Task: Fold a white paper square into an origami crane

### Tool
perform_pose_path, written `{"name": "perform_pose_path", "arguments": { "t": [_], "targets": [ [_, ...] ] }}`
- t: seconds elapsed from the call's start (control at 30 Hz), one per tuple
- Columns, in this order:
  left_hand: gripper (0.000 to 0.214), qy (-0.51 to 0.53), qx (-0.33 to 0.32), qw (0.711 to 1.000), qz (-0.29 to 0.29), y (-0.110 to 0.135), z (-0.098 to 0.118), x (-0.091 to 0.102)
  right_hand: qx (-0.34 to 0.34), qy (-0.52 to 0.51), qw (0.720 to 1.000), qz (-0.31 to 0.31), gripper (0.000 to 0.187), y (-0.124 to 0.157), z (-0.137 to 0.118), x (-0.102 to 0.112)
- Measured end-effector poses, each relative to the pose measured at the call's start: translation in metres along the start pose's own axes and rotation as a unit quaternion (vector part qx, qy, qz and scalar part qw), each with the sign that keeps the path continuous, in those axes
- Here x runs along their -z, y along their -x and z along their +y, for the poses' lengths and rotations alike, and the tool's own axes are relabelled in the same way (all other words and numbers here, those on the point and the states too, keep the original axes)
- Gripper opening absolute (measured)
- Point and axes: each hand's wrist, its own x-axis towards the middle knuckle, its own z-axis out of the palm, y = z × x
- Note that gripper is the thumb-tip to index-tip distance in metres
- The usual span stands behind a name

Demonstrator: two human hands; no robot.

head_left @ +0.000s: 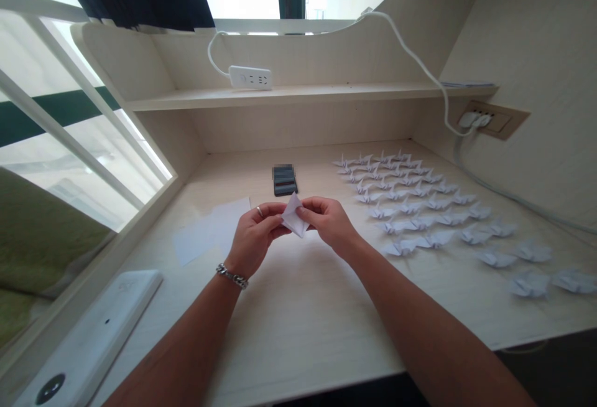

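A small folded piece of white paper (295,219), roughly diamond-shaped with a point upward, is held above the middle of the desk. My left hand (255,233), with a ring and a chain bracelet, pinches its left edge. On the other side, my right hand (329,220) grips the right edge between thumb and fingers. Flat sheets of white paper (208,233) lie on the desk left of my left hand. Rows of folded white paper cranes (405,208) stand to the right of my right hand.
Behind the hands lies a dark phone-like object (284,182). A long white device (100,332) sits at the desk's left front. A power strip (250,78) rests on the shelf (317,93), and its white cable (420,65) runs to a wall socket (497,119).
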Motion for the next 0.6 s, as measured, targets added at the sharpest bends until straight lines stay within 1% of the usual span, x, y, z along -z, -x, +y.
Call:
{"name": "perform_pose_path", "arguments": {
  "t": [0.1, 0.2, 0.3, 0.4, 0.6],
  "targets": [
    [0.019, -0.022, 0.011, 1.0, 0.002, -0.001, -0.001, 0.0006, 0.012, 0.026, 1.0, -0.003, 0.025, 0.0002, 0.0001, 0.0002],
    [0.021, -0.036, 0.018, 0.999, -0.001, -0.0022, -0.002, 0.0017, 0.036, 0.074, 0.997, -0.003, 0.022, 0.0006, 0.0004, 0.002],
    [0.019, -0.048, 0.02, 0.999, 0.0, -0.003, -0.003, 0.0033, 0.063, 0.146, 0.987, -0.008, 0.018, 0.0021, 0.0, 0.0038],
    [0.022, -0.056, 0.026, 0.998, -0.016, -0.0035, -0.0043, 0.005, 0.075, 0.212, 0.974, 0.002, 0.015, 0.0034, -0.0001, 0.0046],
    [0.028, -0.079, 0.021, 0.996, -0.041, -0.0047, -0.007, 0.0077, 0.087, 0.263, 0.961, 0.016, 0.016, 0.0036, 0.001, 0.004]
  ]
}}
